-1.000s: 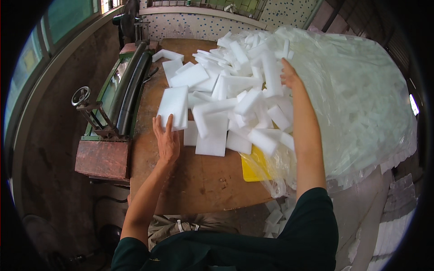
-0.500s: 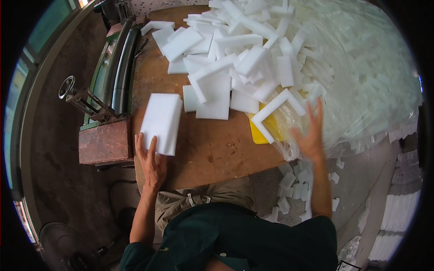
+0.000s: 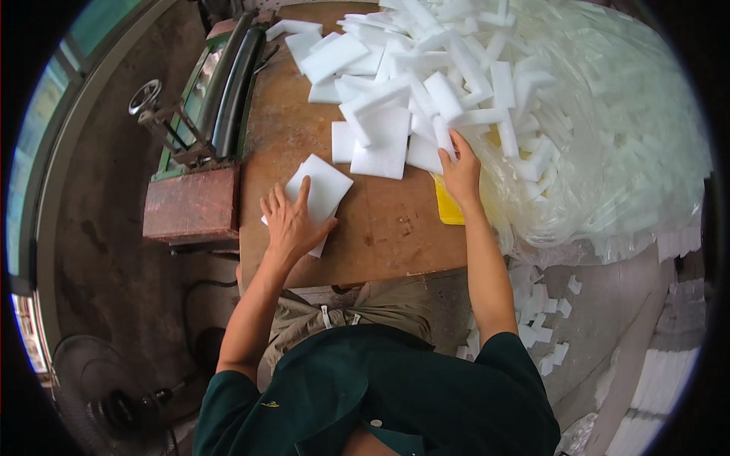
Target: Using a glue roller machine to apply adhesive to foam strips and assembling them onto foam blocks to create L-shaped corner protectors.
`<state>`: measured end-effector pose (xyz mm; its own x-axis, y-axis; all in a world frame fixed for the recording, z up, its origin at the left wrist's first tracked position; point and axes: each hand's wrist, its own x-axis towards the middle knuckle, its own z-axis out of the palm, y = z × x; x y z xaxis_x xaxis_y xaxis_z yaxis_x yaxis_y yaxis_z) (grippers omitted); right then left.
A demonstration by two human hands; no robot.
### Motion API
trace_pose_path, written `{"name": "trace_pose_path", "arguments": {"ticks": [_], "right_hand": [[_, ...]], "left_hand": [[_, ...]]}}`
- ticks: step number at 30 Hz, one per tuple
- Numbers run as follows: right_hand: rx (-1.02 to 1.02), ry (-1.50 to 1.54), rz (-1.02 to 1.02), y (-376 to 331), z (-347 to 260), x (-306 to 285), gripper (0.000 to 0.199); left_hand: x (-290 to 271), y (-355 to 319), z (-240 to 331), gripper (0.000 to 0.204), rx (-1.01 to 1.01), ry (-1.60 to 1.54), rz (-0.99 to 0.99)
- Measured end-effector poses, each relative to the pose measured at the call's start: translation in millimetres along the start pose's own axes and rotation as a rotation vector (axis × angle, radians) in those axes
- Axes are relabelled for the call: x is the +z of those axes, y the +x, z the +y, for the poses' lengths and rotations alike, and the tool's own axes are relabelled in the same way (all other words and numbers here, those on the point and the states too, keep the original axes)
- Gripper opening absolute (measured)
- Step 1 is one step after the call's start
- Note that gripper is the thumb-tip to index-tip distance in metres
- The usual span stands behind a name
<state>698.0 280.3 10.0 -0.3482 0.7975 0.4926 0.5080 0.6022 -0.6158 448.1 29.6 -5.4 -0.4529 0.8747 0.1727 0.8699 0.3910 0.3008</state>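
Observation:
My left hand (image 3: 289, 222) lies flat, fingers spread, on a small stack of white foam sheets (image 3: 323, 186) at the near left of the wooden table (image 3: 380, 228). My right hand (image 3: 460, 169) reaches into the near edge of a big heap of white foam pieces (image 3: 426, 83), its fingers around a narrow white foam strip (image 3: 442, 137). A yellow object (image 3: 449, 209) shows under that wrist, partly hidden by the arm.
A large clear plastic bag full of foam strips (image 3: 608, 129) bulges at the right. A green metal machine with a black roller and rusty base (image 3: 205, 152) stands left of the table. Foam scraps (image 3: 544, 319) litter the floor; a fan (image 3: 99, 387) stands at the lower left.
My left hand with its foam stack slid up and right on the table. My right hand moved from the bag's edge up into the heap and closed on a strip.

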Motion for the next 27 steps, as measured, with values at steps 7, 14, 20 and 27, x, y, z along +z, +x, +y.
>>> {"name": "trace_pose_path", "arguments": {"ticks": [7, 14, 20, 27], "right_hand": [[0.090, 0.049, -0.197, -74.7, -76.4, -11.9, 0.045], [-0.080, 0.102, -0.267, -124.3, -89.8, 12.4, 0.045], [-0.212, 0.060, -0.451, -129.5, -113.0, 14.0, 0.052], [-0.579, -0.019, -0.663, -129.7, -116.2, 64.2, 0.064]], "left_hand": [[-29.2, -18.3, -39.7, 0.093, 0.263, -0.069, -0.228], [-36.1, -22.8, -44.1, 0.095, 0.633, -0.088, -0.398], [-92.9, -3.3, -79.0, 0.103, 0.204, -0.367, -0.128], [-111.6, -42.1, -85.1, 0.100, 0.142, -0.276, -0.002]]}}
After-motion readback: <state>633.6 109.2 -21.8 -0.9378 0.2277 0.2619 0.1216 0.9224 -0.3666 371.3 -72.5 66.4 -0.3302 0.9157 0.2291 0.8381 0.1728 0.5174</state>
